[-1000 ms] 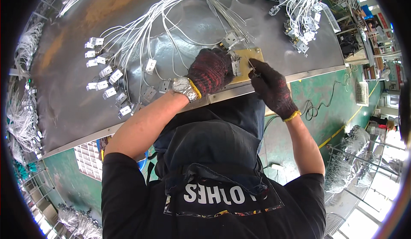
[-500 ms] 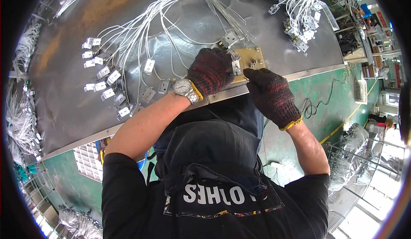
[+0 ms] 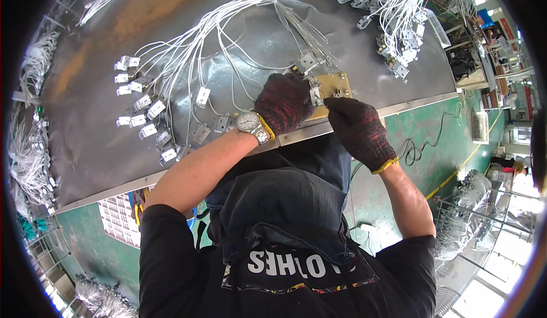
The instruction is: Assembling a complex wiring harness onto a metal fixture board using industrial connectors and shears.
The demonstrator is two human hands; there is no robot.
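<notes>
Left hand [image 3: 286,104] (knit-gloved) curls against a boxy, apparently metal fitting [image 3: 315,95].

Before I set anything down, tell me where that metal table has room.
Two bare patches on the table: the left side, between its left edge and the small pale blocks; and the strip between the wire bundle's loose ends and the wire pile at upper right. It's crowded around the yellow plate, beside the left hand and right hand.

Green floor [image 3: 114,261] with a yellow line [image 3: 442,185]
A black cord [image 3: 437,137] curls there, near a white basket [image 3: 480,127]; a white crate [image 3: 118,218] shows at lower left.
</notes>
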